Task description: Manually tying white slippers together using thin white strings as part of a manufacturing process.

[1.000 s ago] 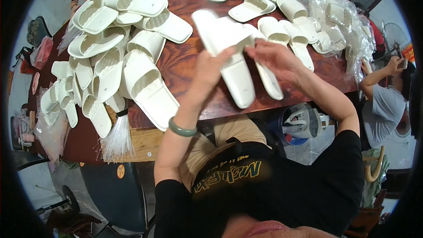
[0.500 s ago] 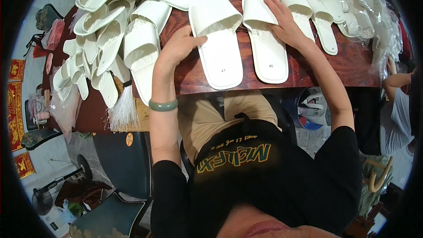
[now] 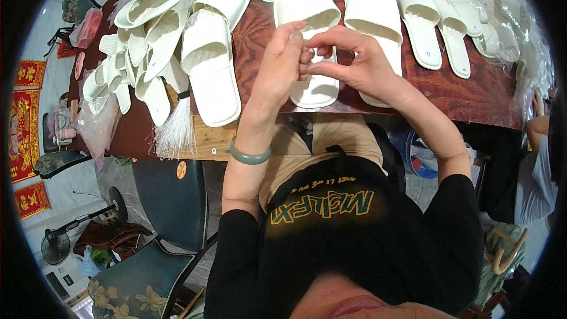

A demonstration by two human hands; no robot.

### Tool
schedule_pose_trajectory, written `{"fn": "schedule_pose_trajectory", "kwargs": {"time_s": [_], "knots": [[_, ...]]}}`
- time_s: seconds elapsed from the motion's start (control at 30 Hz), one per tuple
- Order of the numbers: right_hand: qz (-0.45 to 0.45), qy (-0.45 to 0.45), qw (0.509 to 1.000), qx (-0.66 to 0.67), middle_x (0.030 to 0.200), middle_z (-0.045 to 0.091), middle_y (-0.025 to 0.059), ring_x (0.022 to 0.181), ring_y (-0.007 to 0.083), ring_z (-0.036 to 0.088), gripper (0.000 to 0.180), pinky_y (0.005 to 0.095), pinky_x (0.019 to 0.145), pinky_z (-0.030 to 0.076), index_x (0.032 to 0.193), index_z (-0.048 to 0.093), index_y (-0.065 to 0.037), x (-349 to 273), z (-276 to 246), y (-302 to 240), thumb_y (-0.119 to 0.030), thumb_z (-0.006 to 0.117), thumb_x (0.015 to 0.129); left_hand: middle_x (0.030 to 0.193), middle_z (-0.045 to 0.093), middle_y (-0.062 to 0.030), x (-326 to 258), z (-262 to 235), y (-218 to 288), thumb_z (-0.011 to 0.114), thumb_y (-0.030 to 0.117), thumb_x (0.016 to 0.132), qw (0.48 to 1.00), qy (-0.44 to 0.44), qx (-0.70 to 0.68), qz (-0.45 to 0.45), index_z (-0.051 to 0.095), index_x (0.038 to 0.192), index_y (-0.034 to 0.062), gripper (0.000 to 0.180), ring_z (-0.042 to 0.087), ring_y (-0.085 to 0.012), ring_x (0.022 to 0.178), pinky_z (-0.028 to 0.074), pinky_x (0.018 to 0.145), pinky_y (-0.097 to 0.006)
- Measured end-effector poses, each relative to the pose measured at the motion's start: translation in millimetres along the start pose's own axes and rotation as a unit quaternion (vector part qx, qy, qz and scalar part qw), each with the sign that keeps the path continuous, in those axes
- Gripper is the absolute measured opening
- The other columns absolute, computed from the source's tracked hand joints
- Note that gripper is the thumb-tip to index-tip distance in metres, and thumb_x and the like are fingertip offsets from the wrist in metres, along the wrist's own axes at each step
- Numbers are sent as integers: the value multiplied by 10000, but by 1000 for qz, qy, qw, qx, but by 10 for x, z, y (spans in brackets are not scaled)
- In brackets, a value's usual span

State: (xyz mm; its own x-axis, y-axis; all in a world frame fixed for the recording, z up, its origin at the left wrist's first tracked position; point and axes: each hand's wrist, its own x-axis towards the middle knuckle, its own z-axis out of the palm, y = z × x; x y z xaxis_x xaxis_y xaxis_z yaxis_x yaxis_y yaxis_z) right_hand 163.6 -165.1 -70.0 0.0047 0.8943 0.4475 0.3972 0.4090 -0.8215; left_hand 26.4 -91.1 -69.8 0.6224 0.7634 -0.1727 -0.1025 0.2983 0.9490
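Two white slippers are side by side before me at the table's front edge. My left hand (image 3: 282,66) is raised above the left slipper (image 3: 304,5), its fingers curled in. Meeting it from the other side is my right hand (image 3: 357,64), thumb and forefinger bent toward the left fingers in a pinch. Whatever lies between the fingertips is too small to make out. The right slipper (image 3: 372,9) is partly covered by my right hand and wrist. Left of the pair lies another white slipper (image 3: 214,91). A bundle of fine white strands (image 3: 175,133) hangs over the table's left corner.
On the reddish wooden table (image 3: 472,94), a heap of white slippers (image 3: 159,29) fills the left side. More slippers (image 3: 420,29) lie at right, beside clear plastic bags (image 3: 502,6). A dark chair (image 3: 168,201) stands at left. Another person's arm (image 3: 537,127) shows at far right.
Both hands have left the two slippers and come together above the left one, fingertips meeting. The slippers have stayed on the table; the whole view has shifted slightly.
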Motion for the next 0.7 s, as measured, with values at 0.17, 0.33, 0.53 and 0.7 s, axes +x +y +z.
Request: {"fn": "schedule_pose_trajectory", "kwargs": {"time_s": [0.17, 0.33, 0.53, 0.7], "knots": [[62, 17, 994, 89, 700, 647, 39, 616, 75, 561, 150, 225, 589, 459, 844, 682, -12, 62, 109, 7, -156, 668, 805, 714, 432, 11, -109, -131, -117, 441, 217, 955, 995, -76, -48, -50, 475, 1089, -9, 264, 323, -55, 515, 266, 443, -198], [257, -28, 966, 4, 627, 635, 38, 508, 71, 544, 252, 224, 505, 445, 816, 676, -9, 247, -86, 144, -261, 667, 801, 664, 436, -3, -680, -345, -141, 451, 226, 952, 957, -182, -145, -172, 487, 1028, -20, 260, 331, -83, 490, 297, 448, -235], [82, -29, 947, -308, 585, 600, 75, 445, 148, 507, 245, 264, 450, 402, 918, 649, -2, 253, -50, 498, -214, 664, 796, 649, 510, -40, -561, -476, -187, 439, 191, 952, 931, -181, -194, -251, 498, 1063, -44, 266, 460, -137, 500, 422, 480, -304], [23, 18, 951, -308, 639, 614, 121, 594, 283, 606, 245, 354, 544, 470, 954, 625, -17, 94, -180, 238, -194, 656, 787, 766, 616, -54, -142, -517, -174, 423, 149, 950, 934, -155, -212, -241, 497, 1115, -66, 281, 585, -161, 601, 497, 565, -295]]}}
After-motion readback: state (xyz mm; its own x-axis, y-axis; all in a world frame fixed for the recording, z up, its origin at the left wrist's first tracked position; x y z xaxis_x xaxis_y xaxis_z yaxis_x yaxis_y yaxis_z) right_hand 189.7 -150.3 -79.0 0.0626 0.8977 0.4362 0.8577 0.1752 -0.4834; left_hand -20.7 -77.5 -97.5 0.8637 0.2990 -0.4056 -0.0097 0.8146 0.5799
